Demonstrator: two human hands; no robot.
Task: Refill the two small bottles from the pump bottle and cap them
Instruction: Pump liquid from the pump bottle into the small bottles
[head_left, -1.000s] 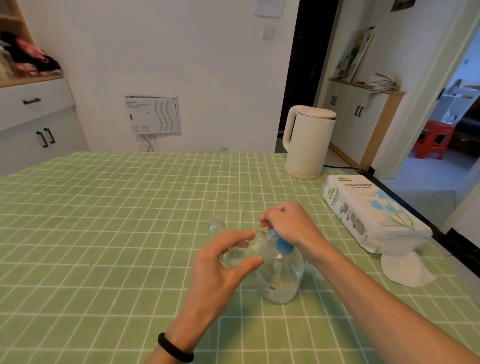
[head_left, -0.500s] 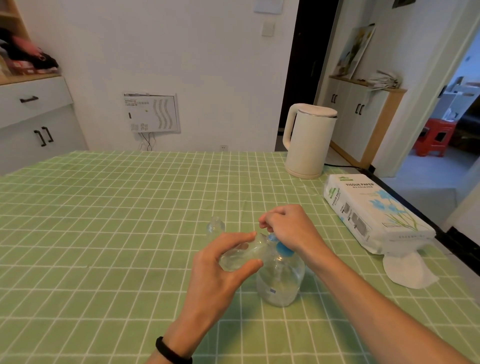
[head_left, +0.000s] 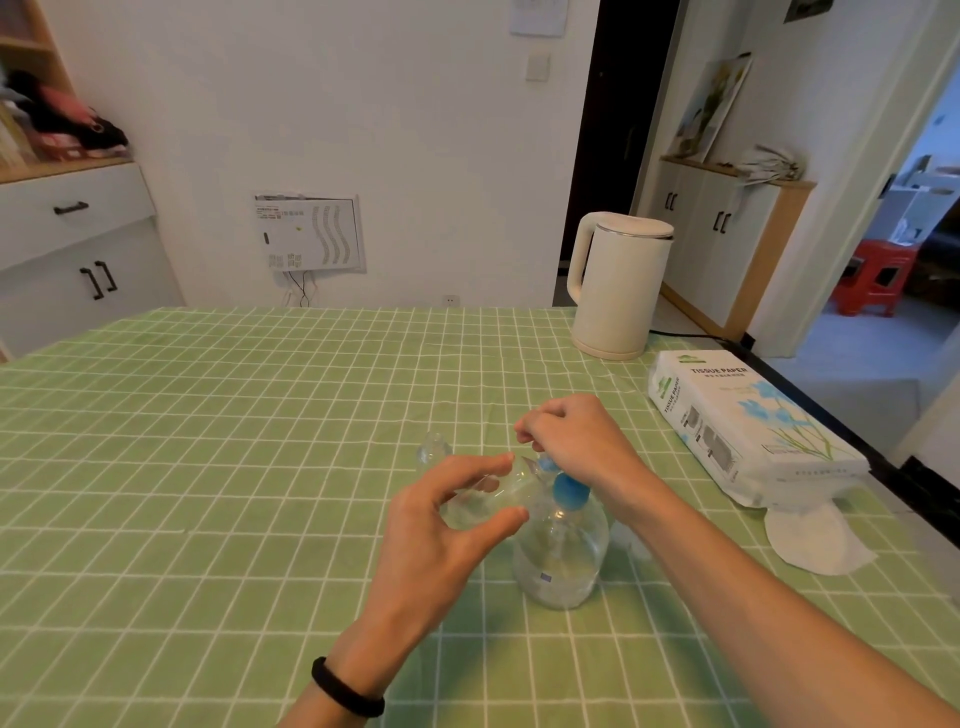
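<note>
Green cloth (head_left: 208, 467) with a white grid, lightly creased, covers the table. At the right stands a smooth cream kettle (head_left: 618, 291), with a soft plastic tissue pack (head_left: 743, 426) lying nearer. The round, clear pump bottle (head_left: 563, 561) stands mid-table, and the right hand (head_left: 571, 441) curls down over its blue pump. The left hand (head_left: 441, 540) pinches a clear small bottle (head_left: 483, 501), tilted with its mouth toward the pump. A second small bottle (head_left: 434, 451) stands just behind, untouched.

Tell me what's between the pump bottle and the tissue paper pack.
Head view: the right forearm crosses over green tablecloth there; a small clear item beside the pump bottle is too blurred to name.
</note>
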